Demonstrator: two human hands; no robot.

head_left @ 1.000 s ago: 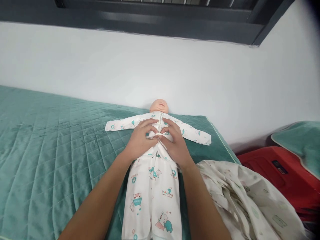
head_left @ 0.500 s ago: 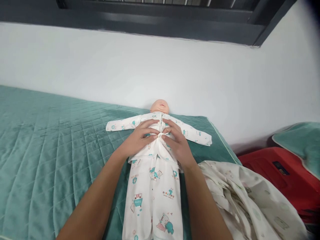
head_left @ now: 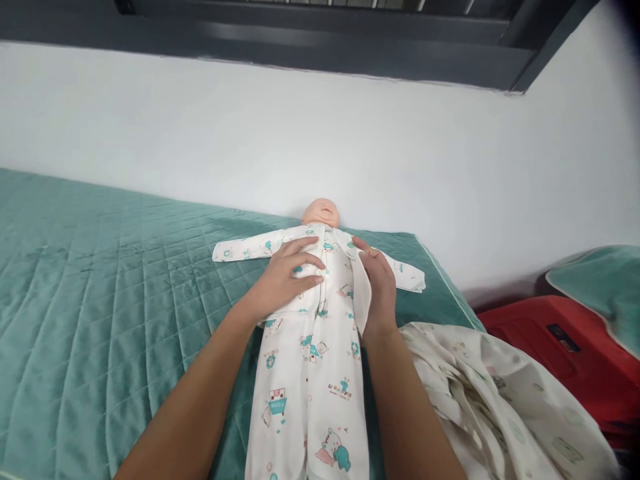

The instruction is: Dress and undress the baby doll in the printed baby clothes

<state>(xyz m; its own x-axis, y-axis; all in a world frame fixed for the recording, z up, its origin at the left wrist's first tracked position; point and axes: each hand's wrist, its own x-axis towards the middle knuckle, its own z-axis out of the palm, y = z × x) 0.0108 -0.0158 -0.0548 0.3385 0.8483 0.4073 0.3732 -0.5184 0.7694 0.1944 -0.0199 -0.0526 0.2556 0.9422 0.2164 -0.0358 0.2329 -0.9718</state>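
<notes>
A baby doll (head_left: pixel 321 212) lies on its back, dressed in a white printed baby jacket (head_left: pixel 295 300) and matching trousers (head_left: pixel 310 400). My left hand (head_left: pixel 287 273) rests on the jacket's left front, fingers spread and lying along its edge. The right front flap (head_left: pixel 361 287) is turned outward, baring the printed cloth of the doll's middle. At that flap is my right hand (head_left: pixel 380 283), its fingers curled around the folded-back edge; the thumb is mostly hidden. Both jacket sleeves stretch out sideways on the bed.
A green quilted bedcover (head_left: pixel 125 300) lies beneath the doll. To the right are a crumpled white printed cloth (head_left: pixel 500 400), a red case (head_left: pixel 555 347) and a green cushion (head_left: pixel 605 280). A white wall (head_left: pixel 280 133) rises behind the doll's head, below a dark window frame (head_left: pixel 320 50).
Both hands were together at the jacket's middle, at a tie or gathered knot. My right hand has moved right, and the right flap has opened outward. My left hand has barely moved.
</notes>
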